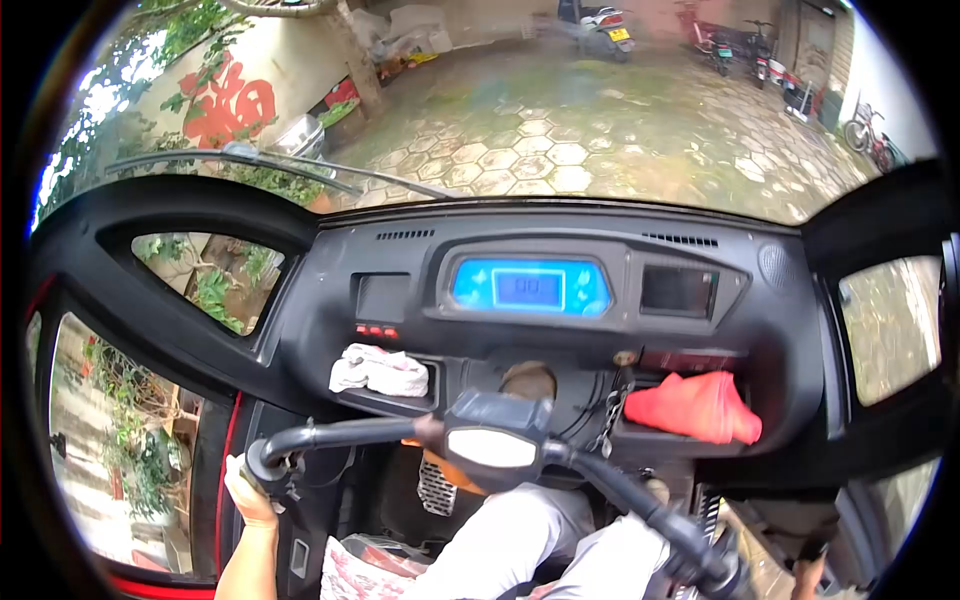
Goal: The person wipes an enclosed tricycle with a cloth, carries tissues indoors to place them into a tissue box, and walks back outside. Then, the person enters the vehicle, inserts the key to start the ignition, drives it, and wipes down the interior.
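The black handlebar (pixel 340 433) crosses in front of me, its centre cover (pixel 495 415) above my knees. My left hand (pixel 252 497) is closed around the left end of the bar, fingers partly hidden behind the grip. Far to the lower right, my right hand (pixel 808 574) is only partly in view. It closes on a dark handle (pixel 815 546) by the right-hand door (pixel 862 530); its fingertips are hard to see. The right end of the handlebar (pixel 705 555) has no hand on it.
A lit blue display (pixel 530 287) sits in the dashboard (pixel 400 245). A white cloth (pixel 380 371) lies in the left tray, a red cloth (pixel 692 407) in the right one. Beyond the windscreen are paving (pixel 530 150), a parked scooter (pixel 600 30) and a wall (pixel 165 95).
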Demonstrator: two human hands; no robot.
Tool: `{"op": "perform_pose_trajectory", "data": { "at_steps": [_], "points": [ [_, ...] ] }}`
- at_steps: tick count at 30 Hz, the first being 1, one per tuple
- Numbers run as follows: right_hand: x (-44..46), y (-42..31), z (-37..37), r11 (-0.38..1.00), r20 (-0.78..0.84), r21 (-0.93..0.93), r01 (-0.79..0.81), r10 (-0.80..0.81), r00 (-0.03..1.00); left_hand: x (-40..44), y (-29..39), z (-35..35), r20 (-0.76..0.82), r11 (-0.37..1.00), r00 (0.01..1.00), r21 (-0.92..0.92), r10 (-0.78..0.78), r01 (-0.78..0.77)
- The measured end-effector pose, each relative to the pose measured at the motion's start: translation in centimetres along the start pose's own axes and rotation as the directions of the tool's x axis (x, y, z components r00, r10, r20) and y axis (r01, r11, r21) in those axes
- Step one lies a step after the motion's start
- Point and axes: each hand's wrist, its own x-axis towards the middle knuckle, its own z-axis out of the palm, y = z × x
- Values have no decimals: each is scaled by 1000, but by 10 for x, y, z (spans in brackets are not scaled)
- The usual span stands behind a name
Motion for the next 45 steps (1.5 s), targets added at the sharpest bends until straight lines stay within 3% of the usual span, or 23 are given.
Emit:
{"op": "perform_pose_trajectory", "data": {
  "at_steps": [1, 3, 5, 7, 10, 11, 13, 17, 18, 19, 24, 25, 27, 28, 30, 31, 34, 36, 39, 41, 43, 44, 45],
  "points": [
    [-24, -34, -9, 948, -64, 311, -68, 92, 994, 3, -6, -8, 44, 1000, 999, -5, 5, -5],
    [-31, -42, -13, 978, -16, -122, -169, 168, 986, -1, 11, 10, -23, 997, 999, -60, -49, 48],
    [-40, -46, -13, 982, -20, -127, -137, 135, 991, 0, 20, 3, 146, 991, 983, -61, -110, 120],
    [26, 46, 45, 984, 101, -131, -121, 134, 986, 10, -7, -19, 252, 998, 965, 28, -65, 60],
    [-59, -72, -18, 972, 79, 24, -236, 233, 969, 11, -27, -15, 64, 911, 992, 391, 112, -128],
    [-91, -104, -40, 958, 102, 87, -272, 263, 959, 9, -16, -10, 57, 913, 994, 394, 90, -105],
    [-95, -99, -29, 961, -26, -119, -249, 248, 968, 11, -11, -8, 59, 908, 998, 417, 12, -36],
    [-105, -111, -37, 960, 33, -117, -256, 261, 965, 2, 15, 3, -2, 907, 993, 406, 121, -110],
    [-113, -120, -44, 954, 69, -147, -262, 274, 959, 2, 19, 1, 46, 919, 999, 393, -7, -11],
    [-120, -128, -48, 947, 105, -176, -268, 289, 952, 3, 15, 3, 22, 928, 999, 371, 26, -32],
    [-129, -114, -24, 951, 22, -152, -269, 276, 961, -1, 23, 6, 18, 938, 998, 341, 58, -61],
    [-131, -112, -19, 958, -6, -109, -266, 267, 964, -1, 22, 7, -12, 910, 989, 394, 147, -131],
    [-138, -98, -18, 969, 71, 124, -215, 208, 976, 2, 18, 3, 49, 925, 995, 367, 86, -98],
    [-142, -90, -21, 966, 69, 125, -228, 221, 973, 4, 16, 3, 67, 951, 997, 306, 26, -45],
    [-159, -68, -33, 922, -102, 376, -91, 139, 985, 13, 0, -2, 89, 949, 993, 299, 74, -97],
    [-170, -62, -44, 953, -190, 276, -128, 184, 964, 17, -7, -2, 108, 957, 992, 278, 61, -89],
    [-192, -27, -44, 952, -174, 114, -283, 300, 938, 21, -12, -7, 142, 950, 985, 280, 99, -136],
    [-197, -6, -30, 870, 80, -88, -485, 492, 867, 21, -13, -11, 127, 941, 984, 302, 121, -155],
    [-192, 26, 0, 964, -167, -7, -267, 262, 951, 36, -33, -25, 137, 913, 979, 360, 150, -190],
    [-191, 8, -20, 982, -310, 4, -188, 180, 934, 55, -58, -39, 207, 964, 977, 249, 46, -98],
    [-186, -13, -36, 949, -159, -39, -314, 304, 939, 27, -16, -20, 291, 975, 932, 19, -217, 221],
    [-180, -22, -43, 922, -44, -36, -385, 384, 922, 29, -19, -19, 307, 984, 936, -1, -171, 180],
    [-178, -23, -40, 936, -117, -33, -351, 345, 931, 36, -33, -24, 319, 990, 940, -27, -123, 139]
  ]
}}
